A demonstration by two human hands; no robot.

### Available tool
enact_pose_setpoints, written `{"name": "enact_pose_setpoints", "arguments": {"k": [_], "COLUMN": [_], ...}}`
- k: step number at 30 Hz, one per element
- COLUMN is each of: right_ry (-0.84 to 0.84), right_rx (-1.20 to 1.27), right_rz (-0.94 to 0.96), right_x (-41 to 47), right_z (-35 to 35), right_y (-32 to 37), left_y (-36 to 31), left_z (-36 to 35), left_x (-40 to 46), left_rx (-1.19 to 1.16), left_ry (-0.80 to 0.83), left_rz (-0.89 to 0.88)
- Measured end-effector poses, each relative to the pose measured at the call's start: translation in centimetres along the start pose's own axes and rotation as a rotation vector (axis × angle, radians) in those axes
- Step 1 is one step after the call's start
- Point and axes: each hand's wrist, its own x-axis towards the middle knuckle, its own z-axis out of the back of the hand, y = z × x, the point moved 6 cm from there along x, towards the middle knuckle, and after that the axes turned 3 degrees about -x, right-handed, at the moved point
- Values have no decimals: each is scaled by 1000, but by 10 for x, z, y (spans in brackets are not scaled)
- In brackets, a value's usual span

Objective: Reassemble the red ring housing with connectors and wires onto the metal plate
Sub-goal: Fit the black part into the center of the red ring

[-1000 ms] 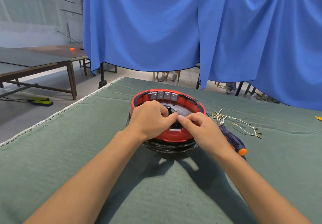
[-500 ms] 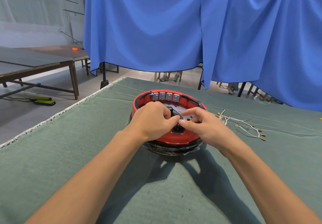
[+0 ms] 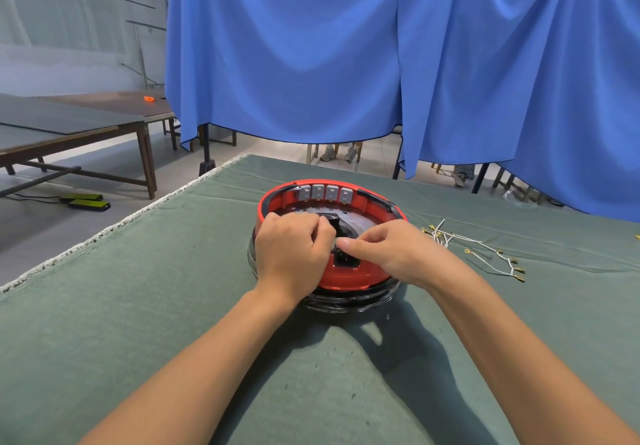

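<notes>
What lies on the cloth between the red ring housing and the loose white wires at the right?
In the head view, only bare green cloth separates the red ring housing from the white wires; nearer the camera, the right hand covers that stretch.

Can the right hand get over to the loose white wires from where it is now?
Probably yes. The white wires lie bare on the green cloth just right of the right hand, nothing between them. That hand first has to leave the red ring housing.

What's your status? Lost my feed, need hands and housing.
Left hand and right hand both pinching at a black part inside the red ring. Ring sits on its base. Loose wires right, clear of the work.
</notes>
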Motion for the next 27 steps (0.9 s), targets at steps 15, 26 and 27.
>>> {"name": "enact_pose_setpoints", "arguments": {"k": [15, 26, 27], "right_ry": [-32, -255, -263], "right_rx": [-71, 84, 82], "right_rz": [117, 105, 99], "right_x": [-13, -12, -13], "right_z": [-10, -9, -7], "right_y": [-6, -9, -10], "left_y": [3, -28, -32], "left_z": [-2, -2, -4], "left_x": [-1, -11, -13], "left_rx": [31, 174, 164], "left_ry": [43, 35, 62], "left_rz": [-13, -280, -298]}}
